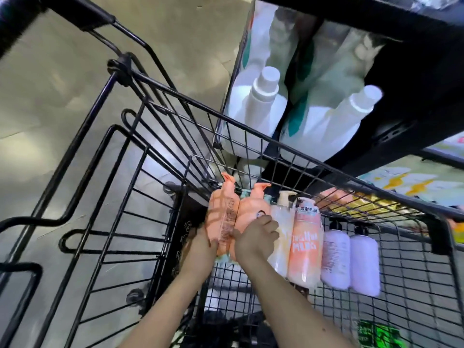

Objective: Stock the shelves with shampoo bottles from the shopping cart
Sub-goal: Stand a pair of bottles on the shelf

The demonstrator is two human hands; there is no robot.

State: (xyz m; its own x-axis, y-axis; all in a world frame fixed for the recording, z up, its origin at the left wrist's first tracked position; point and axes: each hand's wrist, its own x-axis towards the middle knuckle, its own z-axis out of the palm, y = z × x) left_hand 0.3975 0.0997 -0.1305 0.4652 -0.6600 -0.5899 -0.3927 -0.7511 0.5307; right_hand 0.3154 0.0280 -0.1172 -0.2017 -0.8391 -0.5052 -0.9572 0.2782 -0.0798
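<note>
Both hands are down inside the black wire shopping cart [288, 151]. The left hand [204, 238] holds the side of one tall orange plastic pump bottle [224, 217]. The right hand [256, 238] lies over the second orange plastic pump bottle [252, 212], with its fingers curled across the front. So each grip is closed round one orange bottle. The two bottles touch each other, side by side.

At about 3 o'clock from the right hand stand more bottles in a row: a pale cream pump bottle [282, 232], a peach bottle with white letters [305, 242], and two soft purple bottles [350, 257]. The cream bottle is just beside the right hand's fingers.

The dark store shelf [414, 79] is up at 1 o'clock. It already holds big white bottles with round caps [261, 101].

I think the step now is lifting the two orange bottles out. To do it well, hold each one round its fat middle, not by the thin pump top, which could turn or snap. Lift straight up so the pump tops do not catch on the cart wires close by at 12 o'clock. Keep the right hand from bumping the cream bottle, or the row may fall. Two bottles at once can slip, so squeeze firmly and go slowly.
</note>
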